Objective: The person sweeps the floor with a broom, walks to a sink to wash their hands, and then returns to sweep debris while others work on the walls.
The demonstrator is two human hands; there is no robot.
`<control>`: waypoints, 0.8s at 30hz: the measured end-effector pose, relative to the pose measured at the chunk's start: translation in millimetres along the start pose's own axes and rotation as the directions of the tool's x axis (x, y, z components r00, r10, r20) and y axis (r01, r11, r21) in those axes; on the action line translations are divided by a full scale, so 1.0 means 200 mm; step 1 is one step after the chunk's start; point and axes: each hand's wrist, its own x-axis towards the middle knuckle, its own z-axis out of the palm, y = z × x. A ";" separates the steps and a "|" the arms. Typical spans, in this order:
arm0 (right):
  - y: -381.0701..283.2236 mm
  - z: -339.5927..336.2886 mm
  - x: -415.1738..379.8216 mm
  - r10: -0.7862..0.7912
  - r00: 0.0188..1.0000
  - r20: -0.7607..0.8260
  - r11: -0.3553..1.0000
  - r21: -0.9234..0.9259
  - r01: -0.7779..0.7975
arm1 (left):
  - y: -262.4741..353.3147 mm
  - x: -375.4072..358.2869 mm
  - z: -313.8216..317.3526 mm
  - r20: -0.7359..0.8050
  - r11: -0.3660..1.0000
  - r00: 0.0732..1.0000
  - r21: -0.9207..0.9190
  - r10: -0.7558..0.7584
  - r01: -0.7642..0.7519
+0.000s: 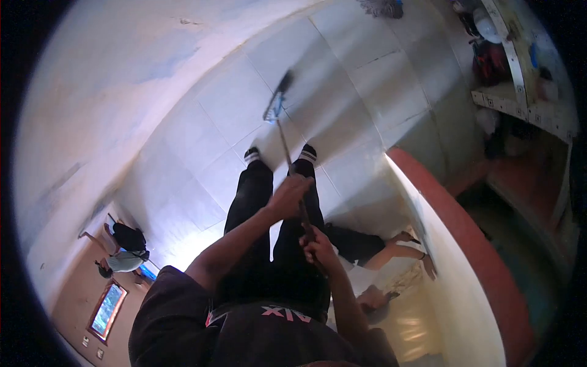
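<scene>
I look straight down at my legs in black trousers and striped socks on a white tiled floor. My left hand grips the thin handle of a mop lower down. My right hand grips the same handle nearer my body. The dark and blue mop head rests on the tiles in front of my feet.
A pale wall runs along the left. A red-topped white counter curves along the right, with cluttered shelves beyond it. One person sits or leans by the counter; another bends over at the far left. A second mop head lies at the top.
</scene>
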 end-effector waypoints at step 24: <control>0.65 1.52 0.21 -0.007 0.919 -0.394 0.603 -0.735 -0.311 | -1.59 -2.67 1.01 0.536 -0.336 0.349 -0.803 -0.769 0.491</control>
